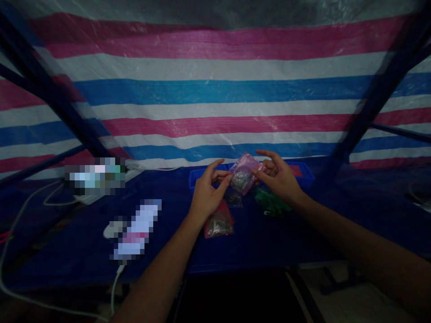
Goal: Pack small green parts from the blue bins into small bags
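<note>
Striped sheeting (215, 92) backed a blue tabletop (269, 249), above which a pink bag (244, 176) (long axis unclear) lay approx. 2 o'clock of L hand (209, 190) and 9 o'clock of R hand (279, 178), both pinching its opp. edges.

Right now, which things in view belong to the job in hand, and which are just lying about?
In hand, or likely part of it:
pink bag, held by left hand and right hand;
red packet;
green clump;
blue tray behind the right hand.

Probably just lying about:
pixelated phone-like slab;
white cable at its near end;
round white thing beside it.
</note>
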A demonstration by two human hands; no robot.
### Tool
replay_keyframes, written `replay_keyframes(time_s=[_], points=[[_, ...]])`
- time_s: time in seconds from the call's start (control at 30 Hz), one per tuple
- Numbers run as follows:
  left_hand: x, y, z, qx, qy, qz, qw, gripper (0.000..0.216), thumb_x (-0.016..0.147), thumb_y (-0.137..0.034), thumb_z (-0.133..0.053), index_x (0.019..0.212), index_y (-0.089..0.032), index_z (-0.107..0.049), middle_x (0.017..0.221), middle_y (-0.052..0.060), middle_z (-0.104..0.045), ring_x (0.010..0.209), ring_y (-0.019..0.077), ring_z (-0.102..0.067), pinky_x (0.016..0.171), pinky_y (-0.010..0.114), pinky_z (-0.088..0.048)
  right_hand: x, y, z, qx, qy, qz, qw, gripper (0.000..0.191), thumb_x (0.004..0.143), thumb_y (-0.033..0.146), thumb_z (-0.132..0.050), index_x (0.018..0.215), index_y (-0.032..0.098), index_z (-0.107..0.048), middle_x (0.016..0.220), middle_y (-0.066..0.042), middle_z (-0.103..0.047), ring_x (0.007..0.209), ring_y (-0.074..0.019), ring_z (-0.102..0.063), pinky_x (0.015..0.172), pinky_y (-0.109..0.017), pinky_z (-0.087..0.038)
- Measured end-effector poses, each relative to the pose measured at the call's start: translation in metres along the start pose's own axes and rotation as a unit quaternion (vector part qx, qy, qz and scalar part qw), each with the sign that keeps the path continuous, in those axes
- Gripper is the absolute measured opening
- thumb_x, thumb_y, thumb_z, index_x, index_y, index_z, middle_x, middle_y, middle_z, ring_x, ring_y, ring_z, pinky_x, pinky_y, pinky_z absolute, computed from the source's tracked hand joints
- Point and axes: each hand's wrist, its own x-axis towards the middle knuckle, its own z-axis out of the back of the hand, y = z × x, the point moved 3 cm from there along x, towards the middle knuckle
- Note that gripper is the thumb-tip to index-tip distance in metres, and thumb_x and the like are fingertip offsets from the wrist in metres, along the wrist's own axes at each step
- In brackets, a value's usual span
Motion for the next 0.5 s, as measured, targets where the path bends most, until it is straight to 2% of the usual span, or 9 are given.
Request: replay_keyframes(time_s=[0.07,0.1,0.17,0.23,0.33,0.5], points=[[0.000,-0.001,0.005,0.027,-0.028,-0.007,0.999,0.049,0.099,-0.033,-0.063,0.144,-0.022,-0.049,0.109,0.008,-0.077,0.097,0.0195,-0.074,0.092,0.036,-0.058,0.003,0.011,0.010,-0.076,-0.025,0.055,0.995,0.063,0.092,0.034,-0.069,0.150,0.033,-0.044,0.090,-0.001,-0.066,0.069,-0.0188,-0.067,0.064,-0.036,-0.061],[0.000,-0.001,0.007,0.046,-0.038,-0.011,0.998,0.047,0.100,-0.033,-0.062,0.144,-0.022,-0.050,0.108,0.007,-0.077,0.095,0.0190,-0.074,0.091,0.036,-0.058,0.005,0.017,0.018,-0.132,-0.046,0.089,0.986,0.058,0.094,0.033,-0.066,0.149,0.033,-0.047,0.096,-0.003,-0.067,0.071,-0.0193,-0.068,0.066,-0.037,-0.061],[0.000,-0.003,0.011,0.091,-0.046,-0.019,0.995,0.043,0.101,-0.031,-0.060,0.142,-0.022,-0.052,0.106,0.006,-0.077,0.093,0.0182,-0.074,0.085,0.032,-0.059,0.011,0.028,0.036,-0.278,-0.059,0.165,0.944,0.034,0.096,0.029,-0.062,0.129,0.029,-0.066,0.102,-0.006,-0.068,0.083,-0.0218,-0.069,0.074,-0.039,-0.060],[0.000,-0.005,0.012,0.141,-0.036,-0.028,0.989,0.041,0.101,-0.029,-0.059,0.141,-0.023,-0.055,0.104,0.005,-0.077,0.090,0.0180,-0.074,0.077,0.029,-0.058,0.018,0.035,0.055,-0.389,-0.055,0.219,0.893,0.019,0.095,0.026,-0.061,0.110,0.025,-0.074,0.100,-0.008,-0.070,0.086,-0.0229,-0.068,0.078,-0.040,-0.058],[-0.001,-0.007,0.011,0.194,-0.005,-0.043,0.980,0.039,0.100,-0.027,-0.058,0.139,-0.022,-0.057,0.103,0.004,-0.077,0.089,0.0179,-0.073,0.073,0.028,-0.058,0.028,0.035,0.085,-0.476,-0.080,0.211,0.850,0.021,0.095,0.028,-0.060,0.110,0.020,-0.073,0.093,-0.009,-0.071,0.077,-0.0224,-0.066,0.071,-0.037,-0.056],[-0.001,-0.005,0.008,0.220,0.017,-0.056,0.974,0.037,0.100,-0.026,-0.057,0.138,-0.022,-0.058,0.105,0.003,-0.076,0.092,0.0181,-0.073,0.078,0.030,-0.060,0.036,0.025,0.116,-0.558,-0.054,0.149,0.814,0.025,0.092,0.028,-0.060,0.110,0.017,-0.074,0.097,-0.013,-0.075,0.081,-0.0271,-0.069,0.078,-0.042,-0.056]])
